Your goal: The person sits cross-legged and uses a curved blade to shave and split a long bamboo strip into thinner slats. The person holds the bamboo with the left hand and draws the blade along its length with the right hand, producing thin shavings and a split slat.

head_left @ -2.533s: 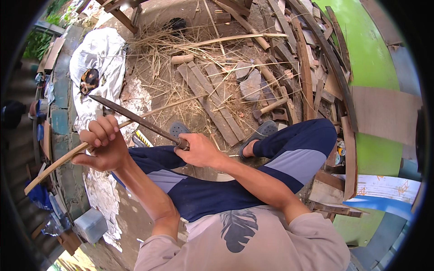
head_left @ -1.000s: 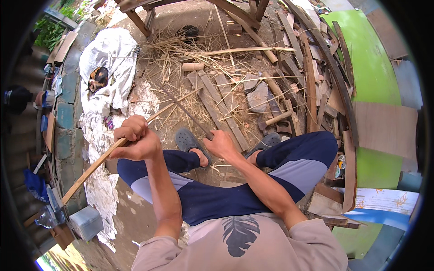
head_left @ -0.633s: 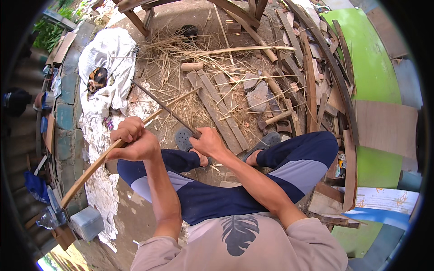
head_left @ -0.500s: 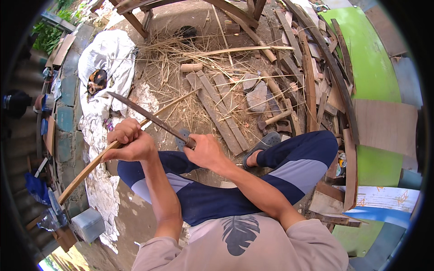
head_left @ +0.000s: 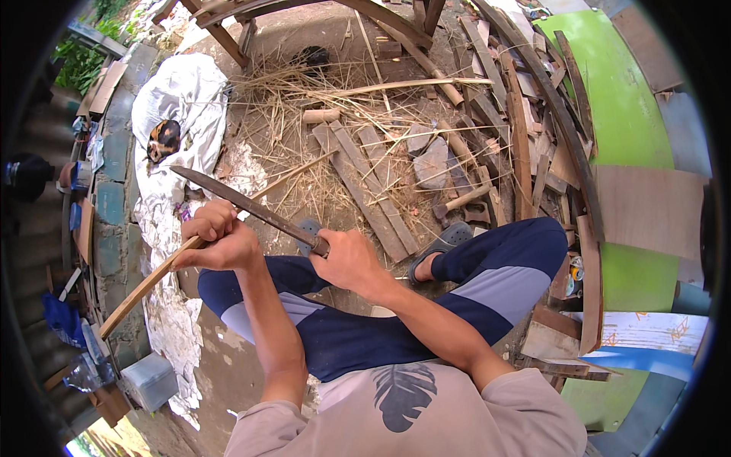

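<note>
My left hand (head_left: 217,242) is closed around a long, thin wooden strip (head_left: 143,295), probably split bamboo. The strip slants from the lower left up to a narrow far end near the floor litter. Gripped by its short handle, a long dark-bladed knife (head_left: 247,204) is in my right hand (head_left: 352,263). Its blade points up and left and crosses over the strip just beyond my left fist. I cannot tell whether the edge touches the strip. Both hands are above my bent legs.
A white cloth (head_left: 183,91) with a black-and-orange cat (head_left: 164,140) on it lies at far left. Shavings (head_left: 297,91), flat boards (head_left: 373,190) and a grey stone (head_left: 432,164) cover the ground ahead. A hammer (head_left: 463,199) and piled timber (head_left: 521,145) are rightward. A wooden bench (head_left: 304,7) stands beyond.
The knife blade has swung slightly, its tip going left and down, so it lies lower across the strip. My left hand and the strip have hardly moved.
</note>
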